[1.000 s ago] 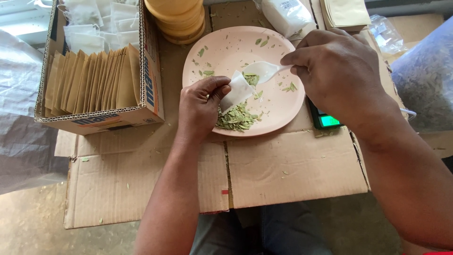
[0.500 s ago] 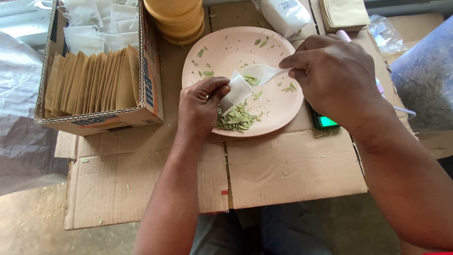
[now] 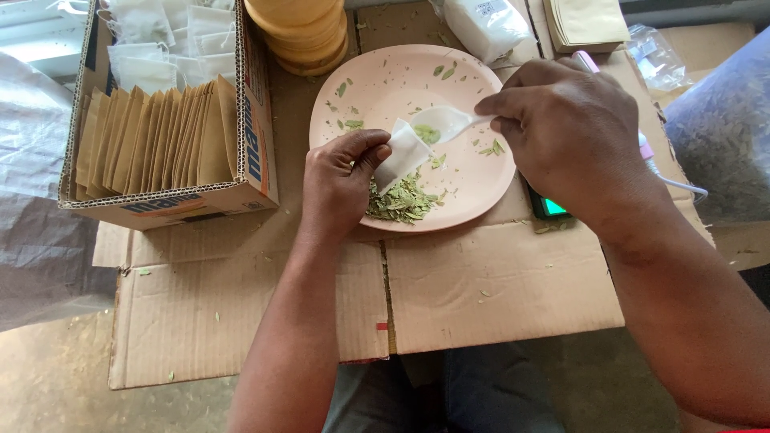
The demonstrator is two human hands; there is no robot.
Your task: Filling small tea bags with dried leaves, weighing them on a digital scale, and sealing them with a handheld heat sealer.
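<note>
A pale pink plate [image 3: 377, 80] lies on flattened cardboard, with a small heap of dried green leaves [image 3: 403, 200] near its front edge. My left hand [image 3: 341, 180] pinches a small white paper bag [image 3: 403, 154] held open over the plate. My right hand [image 3: 565, 136] grips a white plastic spoon [image 3: 445, 122] carrying a few leaves, its bowl right at the bag's mouth.
A cardboard box [image 3: 257, 152] of upright brown envelopes [image 3: 152, 140] and white bags [image 3: 172, 40] stands at the left. Stacked wooden discs [image 3: 301, 32], a white pouch [image 3: 485, 24] and brown envelopes [image 3: 585, 22] lie behind. A scale with a green display [image 3: 549, 207] peeks from under my right hand. A clear sack of leaves [image 3: 722, 136] is at right.
The spoon has shifted slightly at the mouth of the bag; both hands stay over the plate in nearly the same place.
</note>
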